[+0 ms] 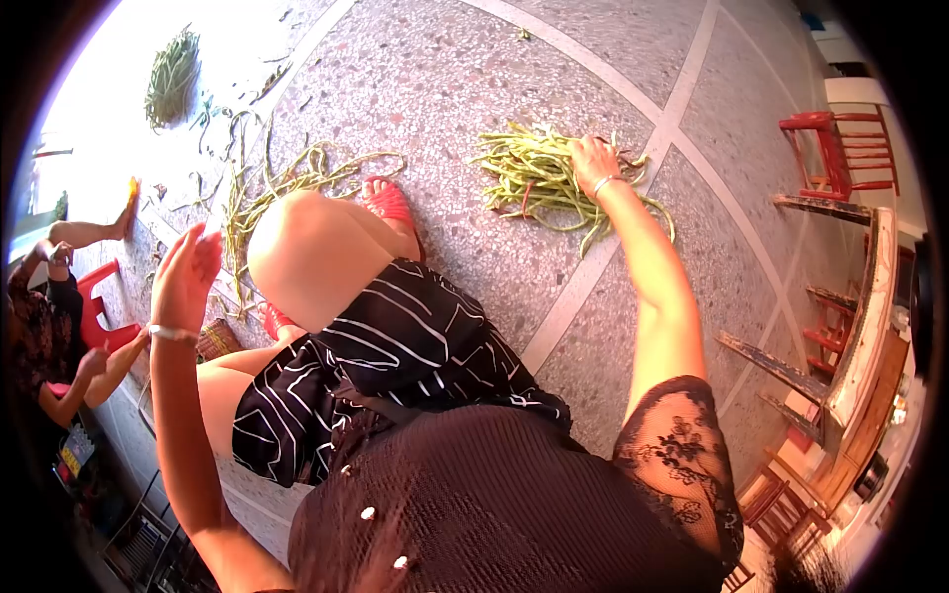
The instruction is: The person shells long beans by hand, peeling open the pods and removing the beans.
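A bundle of long green beans (pixel 534 176) lies on the speckled floor to the right of my feet. My right hand (pixel 595 163), with a bracelet at the wrist, rests on the right end of this bundle, its fingers curled down among the beans. My left hand (pixel 188 269) is raised at the left, beside my knee, with a bangle below it. Its fingers point up and lie partly together, and nothing shows in them. Looser long beans (pixel 314 170) spread over the floor around my knee and past my left hand.
Another bean pile (pixel 173 79) lies at the upper left in bright light. A co-worker (pixel 44 326) sits at the left edge by a red stool (pixel 97 301). A woven basket (pixel 217 341) is beside my leg. Red chairs (pixel 840 153) and a wooden table (pixel 870 326) stand at the right.
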`<action>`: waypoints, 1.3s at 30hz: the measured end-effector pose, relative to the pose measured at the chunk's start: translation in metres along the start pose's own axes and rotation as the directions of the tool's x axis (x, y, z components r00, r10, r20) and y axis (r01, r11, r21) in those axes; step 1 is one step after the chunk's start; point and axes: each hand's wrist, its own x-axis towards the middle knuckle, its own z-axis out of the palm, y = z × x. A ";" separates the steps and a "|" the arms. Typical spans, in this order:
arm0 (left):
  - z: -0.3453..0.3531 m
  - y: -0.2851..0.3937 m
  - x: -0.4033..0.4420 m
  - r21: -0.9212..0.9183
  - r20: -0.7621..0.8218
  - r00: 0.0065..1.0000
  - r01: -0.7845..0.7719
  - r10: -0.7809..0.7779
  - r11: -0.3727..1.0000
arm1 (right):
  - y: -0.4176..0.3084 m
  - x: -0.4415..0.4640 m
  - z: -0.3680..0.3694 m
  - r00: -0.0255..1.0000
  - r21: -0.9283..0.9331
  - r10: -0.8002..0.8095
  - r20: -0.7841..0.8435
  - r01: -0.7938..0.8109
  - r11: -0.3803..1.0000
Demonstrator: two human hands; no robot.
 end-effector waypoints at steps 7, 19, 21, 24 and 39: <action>-0.017 -0.031 -0.052 -0.089 -0.086 0.996 0.009 -0.016 0.996 | -0.013 0.021 0.052 0.987 -0.035 0.086 0.134 -0.082 0.996; -0.056 -0.038 -0.021 0.595 -0.093 0.943 -0.204 0.319 0.778 | -0.229 0.186 -0.064 0.942 0.323 -0.332 0.051 0.299 0.898; -0.047 -0.026 -0.015 0.867 0.112 0.892 -0.303 0.437 0.395 | -0.287 0.229 -0.085 0.852 0.329 -0.523 -0.010 0.497 0.803; -0.049 -0.009 -0.021 0.915 0.241 0.907 -0.331 0.346 0.232 | -0.383 0.288 -0.084 0.781 0.324 -0.625 0.010 0.588 0.741; -0.125 0.021 0.017 0.892 -0.180 0.981 0.129 0.078 0.433 | -0.598 0.458 0.012 0.972 0.317 -0.099 0.212 0.028 0.948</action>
